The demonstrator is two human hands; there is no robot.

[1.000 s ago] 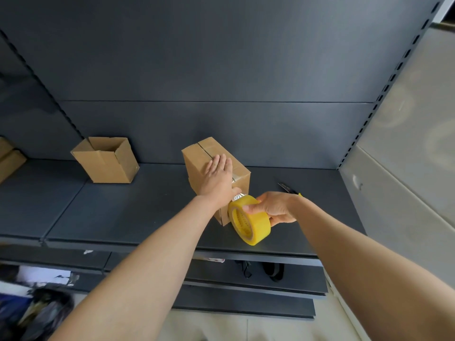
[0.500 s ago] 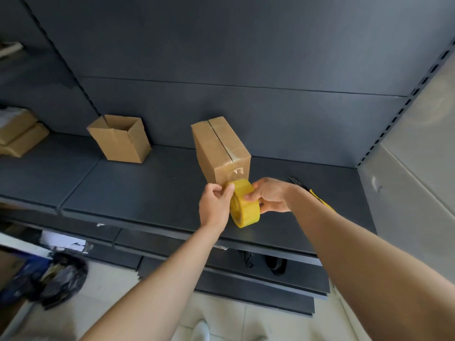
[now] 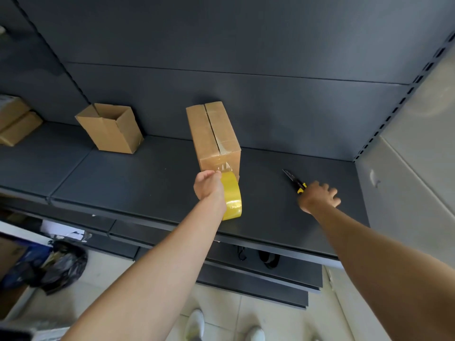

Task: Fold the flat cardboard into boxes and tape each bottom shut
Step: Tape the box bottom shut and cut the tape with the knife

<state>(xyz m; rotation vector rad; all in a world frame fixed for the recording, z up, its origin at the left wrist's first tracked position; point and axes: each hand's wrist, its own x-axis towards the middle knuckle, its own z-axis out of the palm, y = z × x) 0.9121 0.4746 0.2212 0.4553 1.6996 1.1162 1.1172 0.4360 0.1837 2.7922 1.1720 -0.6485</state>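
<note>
A brown cardboard box stands on the dark shelf with its taped bottom seam facing up. Clear tape runs from its near face down to a yellow tape roll. My left hand grips that roll just in front of the box. Further right, my right hand lies over the handle of a black and yellow utility knife on the shelf; its fingers are spread and I cannot tell whether they grip it.
An open-topped folded box stands at the back left of the shelf. Stacked cardboard lies at the far left edge. A grey wall panel bounds the right. Lower shelves, a black bag and my shoes lie below.
My right hand has let go of the tape roll and moved right onto the utility knife. My left hand has taken over the roll, and tape now stretches from box to roll.
</note>
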